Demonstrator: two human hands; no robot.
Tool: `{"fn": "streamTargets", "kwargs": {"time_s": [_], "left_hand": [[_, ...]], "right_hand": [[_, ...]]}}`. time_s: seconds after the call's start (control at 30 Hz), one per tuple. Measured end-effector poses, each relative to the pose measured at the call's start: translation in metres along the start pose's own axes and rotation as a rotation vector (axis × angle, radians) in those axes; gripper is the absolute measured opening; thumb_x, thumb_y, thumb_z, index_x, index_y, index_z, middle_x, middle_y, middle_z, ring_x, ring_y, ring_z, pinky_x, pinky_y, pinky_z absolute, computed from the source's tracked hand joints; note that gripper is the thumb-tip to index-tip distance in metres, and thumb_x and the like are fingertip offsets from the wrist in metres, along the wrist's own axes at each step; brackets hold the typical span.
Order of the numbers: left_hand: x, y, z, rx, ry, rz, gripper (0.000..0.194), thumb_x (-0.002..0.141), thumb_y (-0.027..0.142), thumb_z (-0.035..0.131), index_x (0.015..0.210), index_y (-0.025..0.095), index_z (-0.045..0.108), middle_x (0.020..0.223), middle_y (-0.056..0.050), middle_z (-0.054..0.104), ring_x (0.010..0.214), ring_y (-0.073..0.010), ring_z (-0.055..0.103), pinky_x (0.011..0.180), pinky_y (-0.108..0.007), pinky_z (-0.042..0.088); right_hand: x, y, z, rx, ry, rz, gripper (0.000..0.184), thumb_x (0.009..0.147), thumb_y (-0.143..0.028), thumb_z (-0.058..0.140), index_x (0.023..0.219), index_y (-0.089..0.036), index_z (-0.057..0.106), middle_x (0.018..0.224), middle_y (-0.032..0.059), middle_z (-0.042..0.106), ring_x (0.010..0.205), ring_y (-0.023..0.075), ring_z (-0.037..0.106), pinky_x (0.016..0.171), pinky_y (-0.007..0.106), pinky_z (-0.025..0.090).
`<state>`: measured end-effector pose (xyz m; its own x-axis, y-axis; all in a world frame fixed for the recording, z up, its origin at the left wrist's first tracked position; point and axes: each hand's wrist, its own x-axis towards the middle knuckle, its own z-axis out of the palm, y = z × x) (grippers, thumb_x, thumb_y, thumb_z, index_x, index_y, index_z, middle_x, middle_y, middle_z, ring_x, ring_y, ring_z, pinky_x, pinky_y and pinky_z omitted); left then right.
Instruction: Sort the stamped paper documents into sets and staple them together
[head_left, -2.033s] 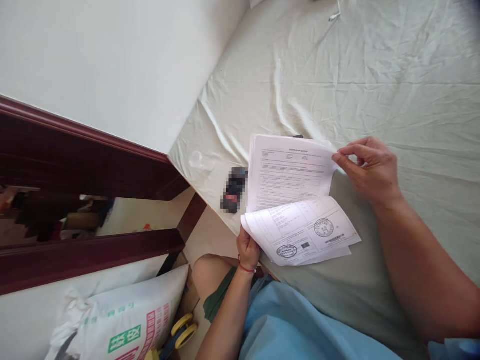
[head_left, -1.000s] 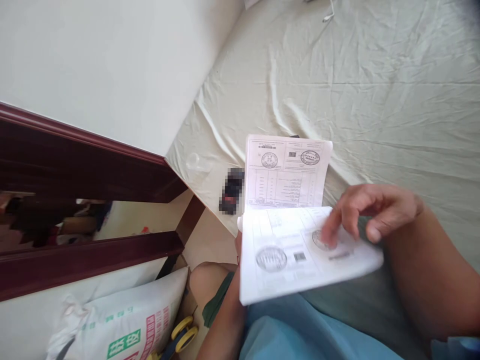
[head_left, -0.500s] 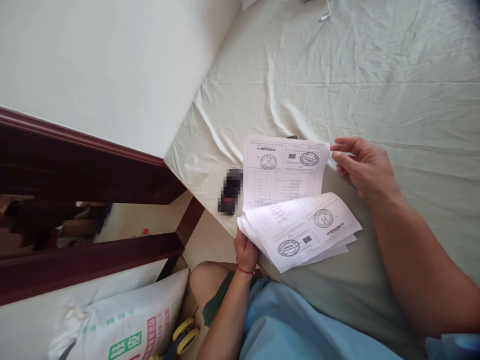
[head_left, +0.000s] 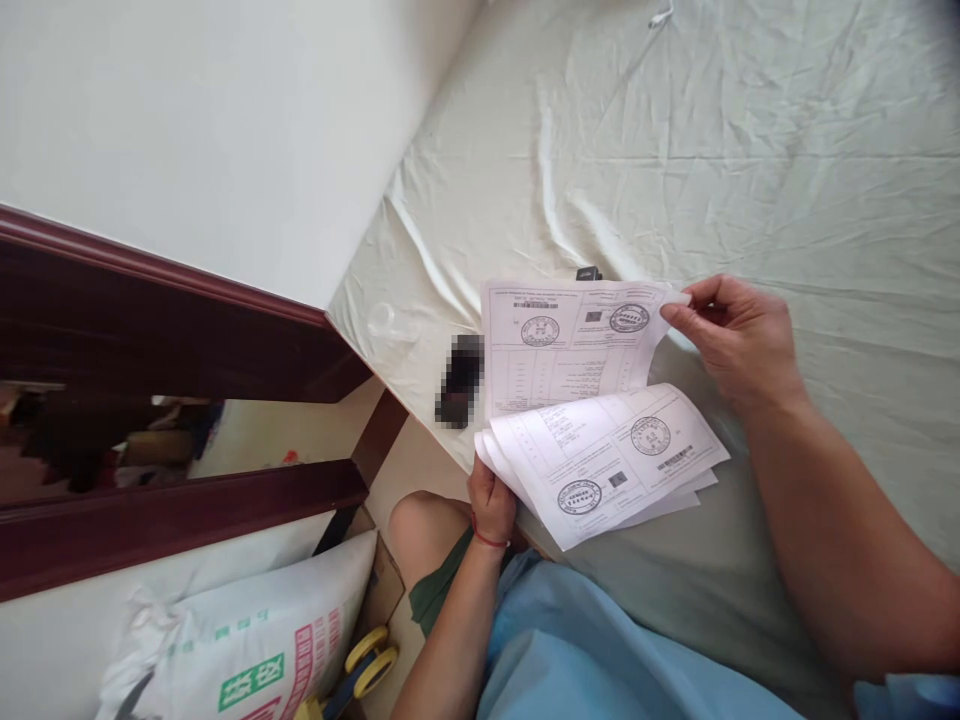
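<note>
A sheaf of printed papers with round and oval stamps is held over the bed's near edge. Its front sheets are folded down toward me, while the sheet behind stands up with its print upside down. My left hand, a red cord at its wrist, grips the lower left of the sheaf; the papers cover part of its fingers. With thumb and fingers, my right hand pinches the upper right corner of the raised sheet.
A pale sheet covers the bed. Left of the papers lies a blurred-out dark object, near a clear plastic piece. Behind the papers is a small black object. A white sack and yellow-rimmed wheels are at lower left.
My right hand has closed on the corner of the raised sheet, whose right edge now curls. The left hand has stayed in place on the sheaf.
</note>
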<state>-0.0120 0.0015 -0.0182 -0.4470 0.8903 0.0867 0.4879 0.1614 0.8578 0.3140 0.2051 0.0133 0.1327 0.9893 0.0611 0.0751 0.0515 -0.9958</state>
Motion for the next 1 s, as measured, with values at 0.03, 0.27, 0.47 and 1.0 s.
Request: {"fn": "streamTargets", "kwargs": {"time_s": [0.03, 0.27, 0.47, 1.0], "left_hand": [[0.000, 0.001, -0.001, 0.007, -0.005, -0.006, 0.038, 0.095, 0.053, 0.069, 0.108, 0.018, 0.077, 0.099, -0.007, 0.081, 0.090, -0.0274, 0.074, 0.086, -0.039, 0.060], [0.001, 0.000, -0.002, 0.039, 0.016, -0.003, 0.036, 0.091, 0.050, 0.069, 0.106, 0.017, 0.076, 0.094, -0.006, 0.080, 0.086, -0.0267, 0.073, 0.084, -0.038, 0.059], [0.001, 0.005, -0.001, 0.083, 0.028, 0.008, 0.030, 0.090, 0.045, 0.067, 0.097, 0.017, 0.076, 0.086, -0.005, 0.078, 0.077, -0.0237, 0.069, 0.073, -0.035, 0.056], [0.001, 0.011, -0.001, 0.063, -0.007, -0.009, 0.033, 0.092, 0.047, 0.064, 0.097, 0.016, 0.074, 0.085, -0.006, 0.077, 0.079, -0.0243, 0.069, 0.074, -0.034, 0.055]], "right_hand": [[0.000, -0.002, 0.000, 0.003, -0.006, 0.008, 0.019, 0.084, -0.037, 0.082, 0.083, -0.024, 0.067, 0.076, 0.0012, 0.061, 0.066, 0.0145, 0.052, 0.061, 0.033, 0.041], [-0.002, -0.010, -0.001, -0.015, -0.016, 0.045, 0.018, 0.085, -0.041, 0.079, 0.084, -0.025, 0.072, 0.074, 0.0020, 0.060, 0.064, 0.0155, 0.051, 0.060, 0.034, 0.038], [-0.003, -0.015, 0.001, -0.007, -0.023, 0.065, 0.014, 0.086, -0.038, 0.077, 0.084, -0.025, 0.074, 0.074, 0.0024, 0.062, 0.065, 0.0153, 0.051, 0.061, 0.034, 0.037], [-0.004, -0.020, 0.000, -0.052, -0.046, 0.103, 0.012, 0.088, -0.036, 0.076, 0.087, -0.024, 0.077, 0.076, 0.0024, 0.063, 0.066, 0.0153, 0.050, 0.063, 0.034, 0.036]]}}
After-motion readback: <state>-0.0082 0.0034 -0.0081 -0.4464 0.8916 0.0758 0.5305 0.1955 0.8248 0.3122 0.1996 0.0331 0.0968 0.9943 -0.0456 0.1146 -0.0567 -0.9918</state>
